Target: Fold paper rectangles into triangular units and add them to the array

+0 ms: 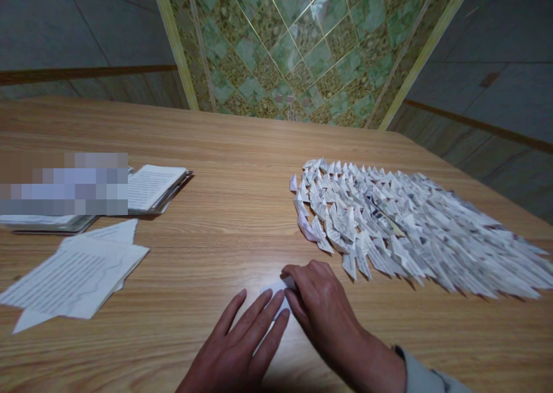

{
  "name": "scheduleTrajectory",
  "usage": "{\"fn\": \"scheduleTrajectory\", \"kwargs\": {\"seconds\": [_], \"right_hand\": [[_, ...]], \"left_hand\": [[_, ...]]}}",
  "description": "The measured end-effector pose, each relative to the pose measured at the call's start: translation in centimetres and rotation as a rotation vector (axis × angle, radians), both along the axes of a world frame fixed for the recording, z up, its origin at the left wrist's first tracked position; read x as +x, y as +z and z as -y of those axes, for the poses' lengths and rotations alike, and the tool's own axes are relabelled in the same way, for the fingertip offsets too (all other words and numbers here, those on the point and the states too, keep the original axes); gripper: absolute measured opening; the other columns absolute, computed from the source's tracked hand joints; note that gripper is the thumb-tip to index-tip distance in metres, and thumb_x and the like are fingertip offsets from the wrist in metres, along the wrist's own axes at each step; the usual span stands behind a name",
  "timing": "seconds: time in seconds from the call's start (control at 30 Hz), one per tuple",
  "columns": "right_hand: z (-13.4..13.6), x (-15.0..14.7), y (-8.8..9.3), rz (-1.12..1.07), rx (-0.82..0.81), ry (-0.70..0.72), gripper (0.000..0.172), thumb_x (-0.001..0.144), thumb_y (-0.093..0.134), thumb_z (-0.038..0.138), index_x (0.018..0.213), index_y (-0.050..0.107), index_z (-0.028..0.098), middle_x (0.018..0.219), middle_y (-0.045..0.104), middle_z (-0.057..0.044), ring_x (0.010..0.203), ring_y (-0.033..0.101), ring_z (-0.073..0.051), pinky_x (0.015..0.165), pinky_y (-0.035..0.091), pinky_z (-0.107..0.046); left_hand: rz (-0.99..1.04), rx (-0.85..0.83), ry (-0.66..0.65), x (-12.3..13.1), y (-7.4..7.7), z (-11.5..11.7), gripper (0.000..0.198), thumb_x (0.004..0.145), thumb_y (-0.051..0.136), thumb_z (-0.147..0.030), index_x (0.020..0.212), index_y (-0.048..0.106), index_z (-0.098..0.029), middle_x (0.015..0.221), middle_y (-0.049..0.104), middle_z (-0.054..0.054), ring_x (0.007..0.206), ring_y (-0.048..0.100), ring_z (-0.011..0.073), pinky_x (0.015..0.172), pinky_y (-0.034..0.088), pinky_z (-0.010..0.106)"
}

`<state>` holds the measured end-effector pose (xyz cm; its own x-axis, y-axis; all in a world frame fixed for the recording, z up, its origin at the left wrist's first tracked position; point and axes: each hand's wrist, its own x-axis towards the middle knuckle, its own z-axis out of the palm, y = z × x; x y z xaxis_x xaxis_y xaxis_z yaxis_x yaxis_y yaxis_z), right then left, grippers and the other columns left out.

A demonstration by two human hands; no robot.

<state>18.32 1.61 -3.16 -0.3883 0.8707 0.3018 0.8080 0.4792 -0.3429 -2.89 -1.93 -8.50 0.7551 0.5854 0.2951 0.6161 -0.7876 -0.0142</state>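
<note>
A small piece of white paper (276,296) lies folded on the wooden table (242,133), just in front of my hands. My right hand (322,306) comes down over it, with its fingers closed on the paper's far end. My left hand (244,338) rests palm down to the left of the paper, fingers spread slightly, their tips beside or touching its edge. Part of the paper is hidden under my right hand.
Several hundred small folded paper pieces (389,226) form a dense overlapping mass at the right. Printed loose sheets (73,278) lie at the left, behind them an open book (158,188), partly covered by a pixelated patch. Tiled walls stand beyond the table.
</note>
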Motion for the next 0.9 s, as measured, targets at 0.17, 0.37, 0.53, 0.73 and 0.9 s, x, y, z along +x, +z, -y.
{"fn": "scheduleTrajectory", "kwargs": {"seconds": [0.17, 0.37, 0.53, 0.73, 0.9], "right_hand": [[0.0, -0.1, 0.0, 0.012, 0.014, 0.013, 0.025, 0.085, 0.069, 0.006, 0.105, 0.063, 0.020, 0.084, 0.067, -0.003, 0.080, 0.056, -0.024, 0.073, 0.039, -0.034], [0.0, -0.2, 0.0, 0.041, 0.007, 0.011, 0.020, 0.087, 0.069, 0.006, 0.098, 0.063, 0.021, 0.081, 0.065, -0.002, 0.079, 0.056, -0.024, 0.072, 0.037, -0.034], [0.0, -0.4, 0.0, 0.097, 0.062, 0.008, 0.018, 0.086, 0.071, 0.006, 0.091, 0.062, 0.021, 0.078, 0.065, -0.003, 0.075, 0.054, -0.023, 0.069, 0.035, -0.034], [-0.1, -0.8, -0.2, 0.144, 0.160, -0.009, 0.019, 0.084, 0.073, 0.006, 0.091, 0.062, 0.021, 0.073, 0.064, -0.002, 0.072, 0.052, -0.023, 0.069, 0.033, -0.034], [-0.3, -0.7, -0.1, 0.120, 0.183, -0.036, 0.019, 0.084, 0.074, 0.007, 0.093, 0.063, 0.020, 0.075, 0.063, -0.001, 0.074, 0.051, -0.023, 0.072, 0.033, -0.035]], "left_hand": [[-0.022, 0.010, -0.011, 0.0, 0.0, 0.0, 0.079, 0.087, 0.067, -0.050, 0.152, 0.039, -0.016, 0.156, 0.049, 0.014, 0.144, 0.042, 0.0320, 0.122, 0.022, 0.051], [-0.069, -0.052, 0.032, 0.2, 0.5, 0.5, 0.076, 0.087, 0.067, -0.033, 0.154, 0.035, -0.017, 0.157, 0.047, 0.014, 0.146, 0.040, 0.0312, 0.122, 0.026, 0.052], [-0.086, -0.069, 0.068, 0.6, 1.9, 0.9, 0.070, 0.086, 0.062, -0.016, 0.152, 0.038, -0.018, 0.158, 0.045, 0.012, 0.148, 0.038, 0.0288, 0.122, 0.026, 0.053], [-0.138, -0.082, 0.100, 0.7, 1.5, 1.0, 0.070, 0.088, 0.066, -0.022, 0.152, 0.038, -0.019, 0.159, 0.043, 0.015, 0.148, 0.037, 0.0304, 0.122, 0.022, 0.056], [-0.049, -0.084, 0.005, 0.1, 0.4, 0.1, 0.093, 0.080, 0.074, -0.058, 0.154, 0.035, -0.017, 0.156, 0.045, 0.021, 0.143, 0.043, 0.0367, 0.121, 0.019, 0.060]]}}
